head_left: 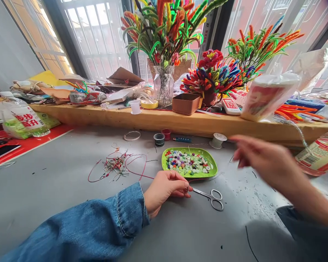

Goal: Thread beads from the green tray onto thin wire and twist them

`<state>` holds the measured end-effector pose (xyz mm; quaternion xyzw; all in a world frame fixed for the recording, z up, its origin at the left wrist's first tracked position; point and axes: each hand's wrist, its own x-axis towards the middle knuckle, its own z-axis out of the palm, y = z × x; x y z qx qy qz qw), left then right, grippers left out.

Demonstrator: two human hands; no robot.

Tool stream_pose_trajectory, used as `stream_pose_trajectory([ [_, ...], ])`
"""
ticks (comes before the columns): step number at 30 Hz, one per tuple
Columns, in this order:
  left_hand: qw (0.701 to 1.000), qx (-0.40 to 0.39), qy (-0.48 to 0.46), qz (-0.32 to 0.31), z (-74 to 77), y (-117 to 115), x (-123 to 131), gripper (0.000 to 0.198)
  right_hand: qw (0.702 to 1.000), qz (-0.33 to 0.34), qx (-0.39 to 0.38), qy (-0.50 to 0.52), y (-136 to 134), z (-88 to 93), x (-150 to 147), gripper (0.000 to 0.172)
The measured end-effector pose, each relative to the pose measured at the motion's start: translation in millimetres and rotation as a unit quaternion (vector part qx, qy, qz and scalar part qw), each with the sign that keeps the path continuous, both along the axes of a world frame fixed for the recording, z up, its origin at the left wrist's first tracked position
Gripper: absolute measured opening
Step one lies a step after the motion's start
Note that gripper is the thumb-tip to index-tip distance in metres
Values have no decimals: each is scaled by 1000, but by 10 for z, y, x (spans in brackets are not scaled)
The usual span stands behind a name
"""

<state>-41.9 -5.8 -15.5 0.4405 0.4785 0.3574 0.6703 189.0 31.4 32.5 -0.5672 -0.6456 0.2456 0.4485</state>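
Note:
My left hand [169, 187] is closed in a pinch just below the bead tray, with something small and shiny at its fingertips. A thin red cord [144, 176] runs to that hand from the left; its course between the fingers is hidden. Small silver scissors [211, 198] lie with their tips by those fingertips. The green tray [211, 173] holds many mixed beads [187, 162]. My right hand [265, 160] is raised to the right of the tray, smeared by motion, its fingers bent. Whether it holds anything does not show.
A heap of cord scraps [116, 163] lies left of the tray. Behind stand a black spool [159, 139], a red spool [166, 134] and a white spool [218, 140]. A wooden ledge [112, 120] carries a glass vase [164, 85]. A bottle [321, 153] stands right.

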Motion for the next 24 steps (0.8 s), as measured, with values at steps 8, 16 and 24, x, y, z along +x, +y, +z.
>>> stream_pose_trajectory([
  [8,1000,10,-3,3,-12,-1,6,15,927,176,-162,-287,-227,-47,-374,29],
  [16,1000,18,-18,10,-38,-25,-12,15,918,248,-139,-278,-415,-132,-558,30],
  [24,999,11,-45,27,-48,-8,-12,15,920,190,-68,-335,-485,-237,-657,35],
])
